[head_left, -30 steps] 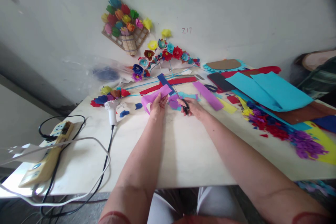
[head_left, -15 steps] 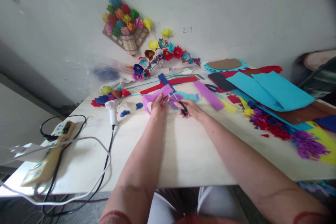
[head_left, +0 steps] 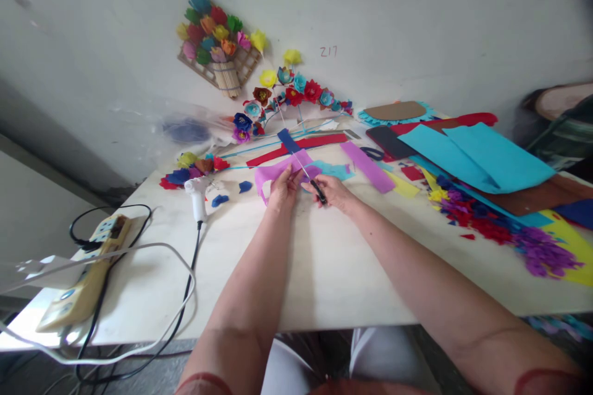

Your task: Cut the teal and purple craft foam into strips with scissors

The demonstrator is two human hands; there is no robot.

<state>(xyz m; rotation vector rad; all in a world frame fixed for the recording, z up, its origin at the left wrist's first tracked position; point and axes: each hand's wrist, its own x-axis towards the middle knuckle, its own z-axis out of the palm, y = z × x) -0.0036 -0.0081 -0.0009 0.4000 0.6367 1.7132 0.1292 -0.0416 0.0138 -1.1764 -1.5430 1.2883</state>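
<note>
In my left hand (head_left: 283, 190) is a strip of purple paper (head_left: 271, 170), pinched near its right end. My right hand (head_left: 334, 192) grips black-handled scissors (head_left: 317, 191), whose blades point up and left and lie across the purple paper. Behind the hands is a dark blue strip (head_left: 288, 141) across a long red strip (head_left: 319, 144). Torn light blue paper (head_left: 337, 170) lies just past the right hand. Another purple strip (head_left: 368, 166) rests to its right, next to a yellow piece (head_left: 404, 185).
A white glue gun (head_left: 198, 199) stands at left, near blue petals (head_left: 220, 200). A power strip (head_left: 86, 278) with looping cables sits at the left edge. Paper flowers (head_left: 296, 92) line the wall. Light blue sheets (head_left: 491, 154), a phone (head_left: 390, 143) and cut petals (head_left: 542, 250) lie at right.
The purple paper has shifted right and turned in my left hand. The scissors have tilted, their handles lining up with the blades over the paper. The view has moved slightly.
</note>
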